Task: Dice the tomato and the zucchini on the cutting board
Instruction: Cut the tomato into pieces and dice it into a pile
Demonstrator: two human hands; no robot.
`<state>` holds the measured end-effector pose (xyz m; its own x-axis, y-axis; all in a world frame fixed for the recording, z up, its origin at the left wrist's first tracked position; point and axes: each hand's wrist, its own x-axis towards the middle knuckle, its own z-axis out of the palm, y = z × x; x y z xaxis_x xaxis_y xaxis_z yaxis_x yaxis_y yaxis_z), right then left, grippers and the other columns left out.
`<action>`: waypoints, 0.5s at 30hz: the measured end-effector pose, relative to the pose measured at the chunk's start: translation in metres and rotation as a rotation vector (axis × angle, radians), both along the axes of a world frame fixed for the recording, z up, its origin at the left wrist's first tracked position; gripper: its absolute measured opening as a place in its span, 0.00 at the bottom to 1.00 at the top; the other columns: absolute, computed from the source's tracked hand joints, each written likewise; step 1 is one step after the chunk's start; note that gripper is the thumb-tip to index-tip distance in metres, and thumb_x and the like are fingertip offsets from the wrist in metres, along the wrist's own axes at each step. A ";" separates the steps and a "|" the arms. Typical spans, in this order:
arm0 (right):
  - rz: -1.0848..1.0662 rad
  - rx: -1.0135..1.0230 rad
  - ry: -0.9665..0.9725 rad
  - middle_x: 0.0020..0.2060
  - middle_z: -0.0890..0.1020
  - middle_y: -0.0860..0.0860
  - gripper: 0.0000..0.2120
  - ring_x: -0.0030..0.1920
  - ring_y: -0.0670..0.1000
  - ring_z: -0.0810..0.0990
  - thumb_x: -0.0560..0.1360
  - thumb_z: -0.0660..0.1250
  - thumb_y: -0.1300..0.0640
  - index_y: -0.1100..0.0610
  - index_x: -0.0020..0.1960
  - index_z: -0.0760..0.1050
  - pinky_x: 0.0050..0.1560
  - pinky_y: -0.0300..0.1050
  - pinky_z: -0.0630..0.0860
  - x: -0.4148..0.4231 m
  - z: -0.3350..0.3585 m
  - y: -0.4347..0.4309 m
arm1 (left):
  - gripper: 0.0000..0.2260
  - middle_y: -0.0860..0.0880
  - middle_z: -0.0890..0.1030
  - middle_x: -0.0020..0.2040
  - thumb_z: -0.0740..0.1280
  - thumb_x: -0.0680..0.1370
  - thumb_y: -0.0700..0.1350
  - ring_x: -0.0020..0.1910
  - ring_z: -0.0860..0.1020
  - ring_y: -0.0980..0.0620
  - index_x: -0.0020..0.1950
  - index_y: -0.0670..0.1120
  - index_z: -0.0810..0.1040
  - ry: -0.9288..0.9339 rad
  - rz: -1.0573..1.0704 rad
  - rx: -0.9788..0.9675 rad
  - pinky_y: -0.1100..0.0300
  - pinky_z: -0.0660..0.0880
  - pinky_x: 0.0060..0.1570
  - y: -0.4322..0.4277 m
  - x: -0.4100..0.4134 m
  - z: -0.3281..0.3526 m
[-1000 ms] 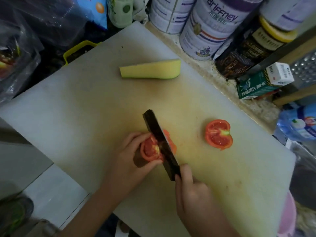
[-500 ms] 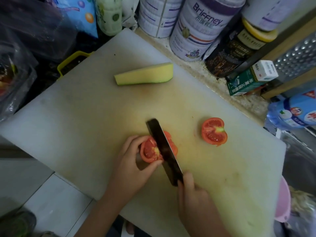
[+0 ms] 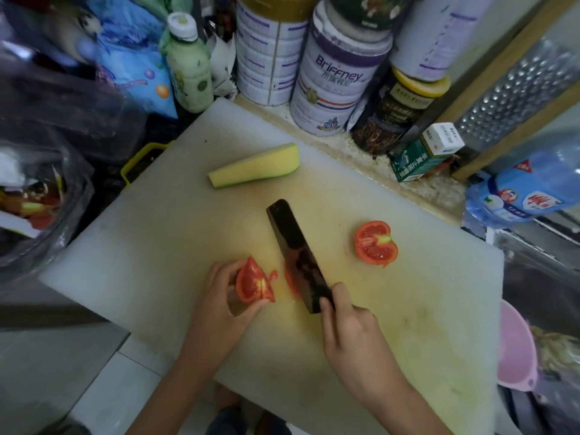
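Right now you are pinching a tomato wedge [image 3: 252,285] between the thumb and fingers of your left hand [image 3: 216,306], turning its cut red face upward. It is sitting over the middle of the cutting board [image 3: 150,246], toward the near edge. Whether the wedge is touching the board or lifted just off it is not clear.

Your right hand [image 3: 351,334] is gripping the handle of a dark cleaver [image 3: 295,249], with the fingers curled round it so that the handle itself is hidden. One finger is reaching up onto the heel of the blade. The blade is standing edge down on the board and pointing away from you toward the far corner. A second tomato piece [image 3: 290,285] is lying against the blade's left face, just beside the wedge but apart from it, with a smear of pulp between them.

The other tomato half [image 3: 375,243] is lying cut face up toward the board's right corner, well apart from the cleaver. The zucchini piece [image 3: 254,166] is resting near the far corner, pale flesh up and green skin along its near side.

Beyond the far right edge, a Briffney tin [image 3: 335,80], a dark jar with a yellow lid [image 3: 395,114] and a green carton [image 3: 417,161] are crowding the table. A pale green bottle [image 3: 188,67] is standing behind the far corner, and a pink bowl [image 3: 514,346] is sitting off the right edge.
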<state>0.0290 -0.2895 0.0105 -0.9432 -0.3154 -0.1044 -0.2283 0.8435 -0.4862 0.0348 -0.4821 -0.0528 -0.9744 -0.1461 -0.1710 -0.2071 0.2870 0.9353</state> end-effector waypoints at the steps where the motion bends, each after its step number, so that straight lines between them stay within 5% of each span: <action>1: -0.012 -0.013 -0.004 0.26 0.71 0.46 0.03 0.23 0.48 0.68 0.81 0.55 0.54 0.51 0.50 0.62 0.24 0.39 0.61 0.002 0.006 0.002 | 0.28 0.63 0.71 0.59 0.79 0.68 0.42 0.55 0.74 0.68 0.63 0.56 0.72 0.004 -0.005 -0.038 0.76 0.71 0.51 -0.005 -0.002 0.000; 4: -0.089 -0.030 -0.049 0.24 0.69 0.44 0.05 0.22 0.46 0.67 0.81 0.57 0.54 0.49 0.48 0.61 0.24 0.38 0.62 0.009 0.018 0.016 | 0.29 0.61 0.72 0.60 0.78 0.69 0.42 0.58 0.75 0.59 0.67 0.51 0.72 0.014 -0.050 -0.152 0.64 0.72 0.59 -0.017 -0.006 0.003; 8: -0.213 -0.046 -0.087 0.22 0.68 0.46 0.05 0.23 0.49 0.67 0.80 0.59 0.55 0.51 0.46 0.64 0.25 0.40 0.60 0.023 0.026 0.035 | 0.33 0.45 0.69 0.70 0.77 0.70 0.44 0.69 0.67 0.46 0.72 0.43 0.69 0.058 -0.177 -0.467 0.58 0.62 0.68 -0.014 -0.007 0.017; 12: -0.273 -0.081 -0.133 0.22 0.67 0.47 0.05 0.23 0.49 0.67 0.80 0.59 0.55 0.54 0.47 0.66 0.25 0.38 0.60 0.031 0.030 0.047 | 0.37 0.38 0.74 0.66 0.80 0.64 0.52 0.63 0.74 0.39 0.67 0.39 0.74 0.197 -0.339 -0.750 0.41 0.73 0.61 0.013 -0.015 0.033; 15: -0.246 -0.086 -0.134 0.22 0.67 0.46 0.05 0.23 0.48 0.67 0.80 0.59 0.55 0.52 0.46 0.64 0.28 0.42 0.63 0.029 0.031 0.055 | 0.47 0.41 0.69 0.72 0.77 0.64 0.63 0.68 0.72 0.41 0.75 0.41 0.65 0.113 -0.455 -0.848 0.45 0.71 0.63 0.040 -0.032 0.042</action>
<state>0.0579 -0.2342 0.0415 -0.9720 -0.0920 -0.2164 0.0492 0.8201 -0.5701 0.0032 -0.4422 -0.0105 -0.9723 0.2180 -0.0842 0.1695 0.9059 0.3882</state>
